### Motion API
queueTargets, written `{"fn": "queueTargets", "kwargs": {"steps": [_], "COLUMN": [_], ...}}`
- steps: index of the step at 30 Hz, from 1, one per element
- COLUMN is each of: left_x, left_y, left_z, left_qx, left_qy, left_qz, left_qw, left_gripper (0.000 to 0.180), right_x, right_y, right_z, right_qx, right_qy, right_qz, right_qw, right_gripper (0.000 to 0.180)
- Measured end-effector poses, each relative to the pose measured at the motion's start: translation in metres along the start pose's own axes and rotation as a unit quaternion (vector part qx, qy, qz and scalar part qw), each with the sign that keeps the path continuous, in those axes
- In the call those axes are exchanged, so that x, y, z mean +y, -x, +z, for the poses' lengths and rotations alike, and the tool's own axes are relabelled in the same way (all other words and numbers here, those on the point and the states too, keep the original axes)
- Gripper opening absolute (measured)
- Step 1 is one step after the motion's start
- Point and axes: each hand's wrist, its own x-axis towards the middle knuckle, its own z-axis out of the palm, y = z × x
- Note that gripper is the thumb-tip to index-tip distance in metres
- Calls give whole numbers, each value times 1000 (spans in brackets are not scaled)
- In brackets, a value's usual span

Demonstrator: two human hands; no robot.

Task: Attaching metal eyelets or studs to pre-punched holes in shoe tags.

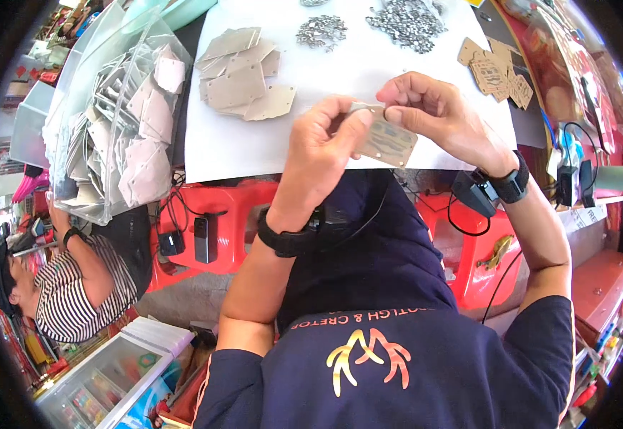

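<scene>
Above the front edge of the white table, my left hand (pixel 319 146) pinches a small tan plate (pixel 391 143) with printed markings and corner holes by its upper left corner. My right hand (pixel 436 118) is at the plate's top edge, thumb and forefinger curled near a corner hole. Whatever is between those fingertips is too small to make out. Left of my hands lies a loose stack of similar plain tan plates (pixel 236 89). Beyond my hands are two piles of small metal pieces, a smaller one (pixel 321 32) and a larger one (pixel 408 25).
A clear plastic bin (pixel 115 154) full of plates stands at the table's left. Printed brown plates (pixel 496 70) lie at the right edge. Red stools (pixel 243 207) with cables and a small black device (pixel 206 238) sit below. Another person in a striped shirt (pixel 86 286) is at left.
</scene>
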Motion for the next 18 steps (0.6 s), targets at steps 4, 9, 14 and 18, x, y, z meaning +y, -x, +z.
{"fn": "queueTargets", "kwargs": {"steps": [4, 9, 14, 18], "left_x": [4, 7, 8, 0], "left_y": [-1, -2, 5, 9], "left_z": [-6, -5, 6, 8], "left_qx": [30, 21, -1, -17], "left_qy": [27, 51, 154, 210], "left_qz": [24, 24, 49, 52], "left_qw": [999, 998, 987, 976], "left_gripper": [16, 16, 24, 28], "right_x": [-8, -9, -10, -6], "right_y": [9, 16, 15, 8], "right_z": [1, 6, 9, 16], "right_qx": [18, 40, 51, 66], "right_qy": [73, 58, 55, 44], "right_qz": [21, 48, 31, -21], "right_qw": [997, 996, 997, 997], "right_gripper": [30, 27, 26, 25]}}
